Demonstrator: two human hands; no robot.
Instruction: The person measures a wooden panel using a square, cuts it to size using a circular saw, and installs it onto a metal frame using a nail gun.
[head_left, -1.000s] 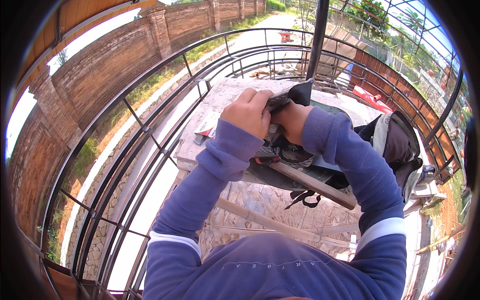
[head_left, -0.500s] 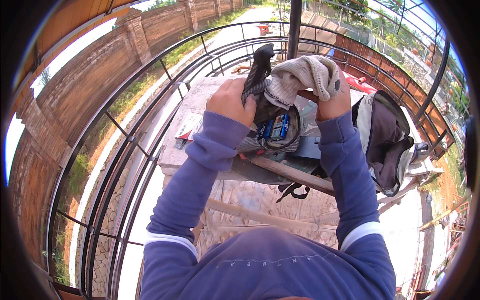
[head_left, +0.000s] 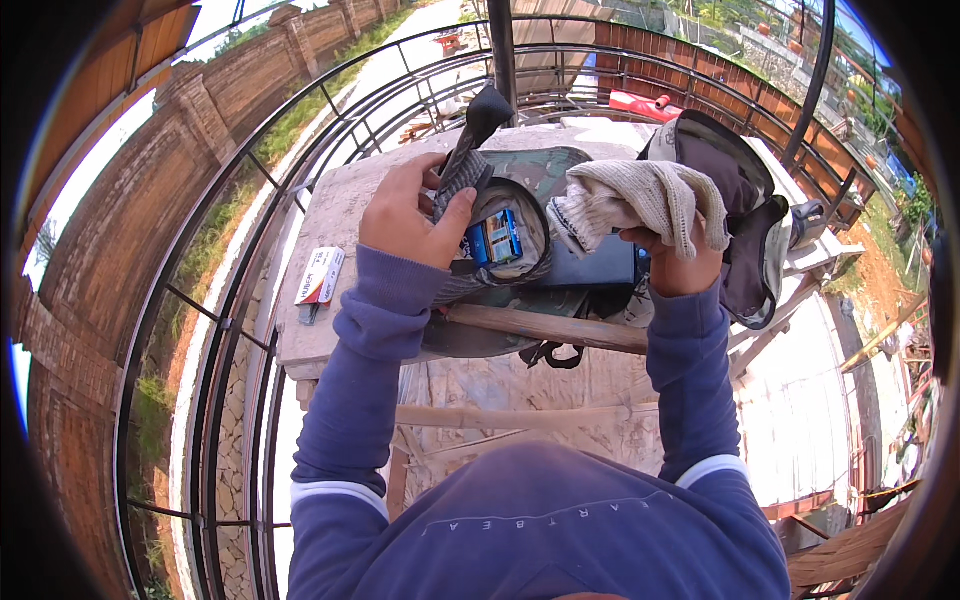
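Note:
My left hand (head_left: 413,212) is closed around a dark grey striped piece of cloth (head_left: 463,170) with a black end sticking up. Below it lies an open round pouch (head_left: 540,225) with a dark rim; small blue packs (head_left: 497,238) show inside. My right hand (head_left: 688,265) grips a cream knitted glove (head_left: 640,197), whose cuff points toward the pouch. Between the hands, a dark blue-grey box (head_left: 590,265) rests partly behind the pouch. A wooden handle (head_left: 550,328) crosses in front of the pouch and box.
An open camouflage backpack (head_left: 735,220) lies at the right of the pale table (head_left: 330,205). A white and red card (head_left: 320,275) is at the left. A curved black metal railing (head_left: 265,270) surrounds the spot, with a dark post (head_left: 502,60) behind the table.
The hands have moved apart: the right one has carried the knitted glove away from the dark striped cloth, uncovering more of the pouch. The view has shifted too.

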